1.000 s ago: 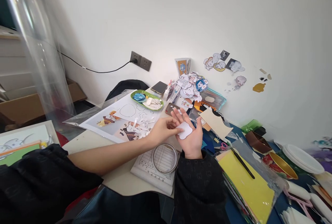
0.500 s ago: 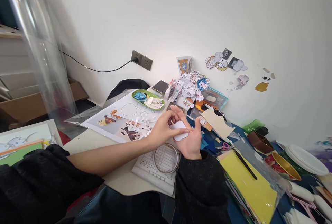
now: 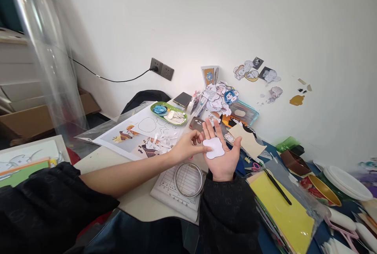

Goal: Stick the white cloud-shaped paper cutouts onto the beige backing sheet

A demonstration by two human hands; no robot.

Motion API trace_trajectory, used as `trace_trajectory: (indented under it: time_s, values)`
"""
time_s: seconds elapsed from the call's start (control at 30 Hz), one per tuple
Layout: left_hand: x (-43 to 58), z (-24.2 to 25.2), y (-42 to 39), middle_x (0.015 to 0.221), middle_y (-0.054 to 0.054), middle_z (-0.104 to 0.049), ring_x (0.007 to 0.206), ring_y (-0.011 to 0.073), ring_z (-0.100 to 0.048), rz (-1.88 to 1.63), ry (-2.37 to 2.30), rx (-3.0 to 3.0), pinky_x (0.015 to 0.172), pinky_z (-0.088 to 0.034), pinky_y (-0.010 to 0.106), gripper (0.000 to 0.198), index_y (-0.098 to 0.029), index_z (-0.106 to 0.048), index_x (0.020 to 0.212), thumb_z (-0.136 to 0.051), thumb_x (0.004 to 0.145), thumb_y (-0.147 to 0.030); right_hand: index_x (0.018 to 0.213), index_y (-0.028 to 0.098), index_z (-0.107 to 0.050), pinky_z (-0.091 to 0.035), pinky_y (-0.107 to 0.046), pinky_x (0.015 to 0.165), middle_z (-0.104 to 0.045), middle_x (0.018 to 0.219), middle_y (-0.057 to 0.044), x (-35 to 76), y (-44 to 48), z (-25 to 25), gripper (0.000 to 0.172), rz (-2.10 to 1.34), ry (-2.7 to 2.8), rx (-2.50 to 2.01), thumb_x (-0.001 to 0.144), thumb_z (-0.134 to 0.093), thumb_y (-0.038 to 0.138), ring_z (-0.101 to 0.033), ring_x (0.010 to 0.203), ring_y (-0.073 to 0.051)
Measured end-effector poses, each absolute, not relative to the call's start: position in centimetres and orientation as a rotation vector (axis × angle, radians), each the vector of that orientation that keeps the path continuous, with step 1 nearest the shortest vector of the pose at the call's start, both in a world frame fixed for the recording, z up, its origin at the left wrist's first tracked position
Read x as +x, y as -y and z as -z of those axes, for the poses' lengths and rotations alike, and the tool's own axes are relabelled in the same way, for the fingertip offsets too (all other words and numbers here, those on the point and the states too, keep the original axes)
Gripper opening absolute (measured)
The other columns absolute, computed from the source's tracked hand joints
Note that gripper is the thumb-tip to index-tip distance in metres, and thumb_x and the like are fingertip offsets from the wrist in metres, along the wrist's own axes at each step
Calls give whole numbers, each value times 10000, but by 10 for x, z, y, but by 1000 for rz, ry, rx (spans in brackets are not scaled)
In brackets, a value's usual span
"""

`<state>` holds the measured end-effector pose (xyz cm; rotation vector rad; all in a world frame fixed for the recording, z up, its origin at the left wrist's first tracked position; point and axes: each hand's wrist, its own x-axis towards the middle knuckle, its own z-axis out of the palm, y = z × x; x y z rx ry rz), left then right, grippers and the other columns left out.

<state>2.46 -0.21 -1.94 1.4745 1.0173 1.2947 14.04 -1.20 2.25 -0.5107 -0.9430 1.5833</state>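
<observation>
A small white paper cutout (image 3: 213, 148) with wavy edges lies against the palm of my right hand (image 3: 225, 161). That hand is turned palm up, its fingers stretched and spread, the thumb pointing out to the right. From the left, my left hand (image 3: 188, 146) holds the cutout's left edge, the thumb on top and the fingers curled. Under the hands, a roll of tape or ring (image 3: 188, 179) rests on a printed grid sheet (image 3: 167, 189). White paper scraps (image 3: 165, 144) lie on the printed drawing sheet (image 3: 108, 138) left of my hands.
A green tray (image 3: 153, 109) holds blue and white cut pieces. A phone (image 3: 182, 99) lies behind it. Rightward are pink-handled scissors (image 3: 255, 166), yellow paper (image 3: 282, 211) with a black pen (image 3: 278, 187), and a gold-lined bowl (image 3: 322, 189). Cutouts (image 3: 216, 99) stand by the wall.
My right hand has opened out flatter, its fingers spreading. The cutout has shifted right and shows more fully on the palm, while my left hand has uncovered most of it.
</observation>
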Motion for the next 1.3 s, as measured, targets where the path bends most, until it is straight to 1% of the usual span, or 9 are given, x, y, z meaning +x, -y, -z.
trace_trajectory:
  time_s: [0.27, 0.43, 0.6, 0.7, 0.8, 0.9, 1.03, 1.17, 1.3]
  values:
    - [26, 19, 3, 711, -38, -456, 645, 121, -395, -1361, -1075, 1633, 589, -338, 259, 511, -185, -466, 746, -809, 494, -469, 1057, 321, -669, -231, -456, 1105, -525, 1319, -7, 142, 10, -17, 624, -1639, 1064, -388, 712, -317, 702, -324, 1329, -252]
    - [29, 18, 6, 722, -27, -476, 657, 136, -466, -1365, -1069, 1521, 555, -367, 258, 497, -180, -468, 819, -761, 570, -494, 1085, 380, -637, -235, -325, 1128, -493, 1343, 47, 137, 9, -12, 625, -1687, 1204, -380, 739, -225, 699, -282, 1348, -187]
    - [29, 11, 10, 648, -57, -439, 496, 89, -430, -1316, -1036, 1426, 448, -331, 241, 442, -181, -466, 851, -684, 666, -520, 1039, 396, -653, -229, -330, 1130, -526, 1312, 31, 132, 12, -13, 622, -1671, 1226, -436, 696, -234, 702, -282, 1347, -200]
    - [27, 10, 9, 630, -69, -406, 449, 76, -398, -1269, -1060, 1406, 408, -297, 233, 440, -197, -424, 786, -684, 660, -529, 1048, 380, -654, -260, -330, 1120, -526, 1312, 17, 134, 13, -16, 638, -1690, 1159, -405, 714, -219, 705, -300, 1338, -206]
    - [26, 13, 7, 644, -68, -393, 530, 89, -394, -1329, -1076, 1510, 483, -331, 240, 486, -205, -387, 725, -745, 591, -505, 1064, 358, -654, -274, -338, 1118, -534, 1305, 3, 139, 13, -18, 655, -1684, 1056, -348, 732, -218, 717, -331, 1323, -214]
    - [27, 16, 7, 736, -44, -438, 634, 109, -394, -1367, -1039, 1685, 583, -361, 251, 500, -200, -427, 775, -778, 550, -476, 1089, 317, -645, -219, -383, 1139, -552, 1290, -12, 143, 12, -20, 667, -1628, 952, -305, 742, -249, 726, -354, 1313, -229]
    - [26, 16, 8, 809, -20, -479, 686, 131, -409, -1314, -1038, 1794, 617, -376, 261, 507, -203, -455, 838, -774, 555, -478, 1158, 237, -611, -186, -410, 1130, -532, 1317, -49, 145, 11, -19, 742, -1614, 903, -265, 782, -207, 734, -380, 1300, -227]
    - [24, 13, 7, 805, -14, -466, 708, 144, -413, -1327, -1048, 1877, 650, -385, 277, 521, -197, -493, 862, -790, 533, -471, 1149, 243, -621, -196, -410, 1119, -533, 1316, -54, 145, 10, -18, 747, -1609, 941, -277, 792, -182, 731, -388, 1296, -224]
    - [22, 9, 8, 779, -13, -463, 708, 145, -426, -1358, -1063, 1869, 657, -388, 279, 404, -197, -552, 876, -730, 634, -468, 1136, 249, -631, -159, -421, 1132, -490, 1358, -16, 145, 10, -17, 720, -1598, 989, -345, 805, -184, 706, -303, 1342, -216]
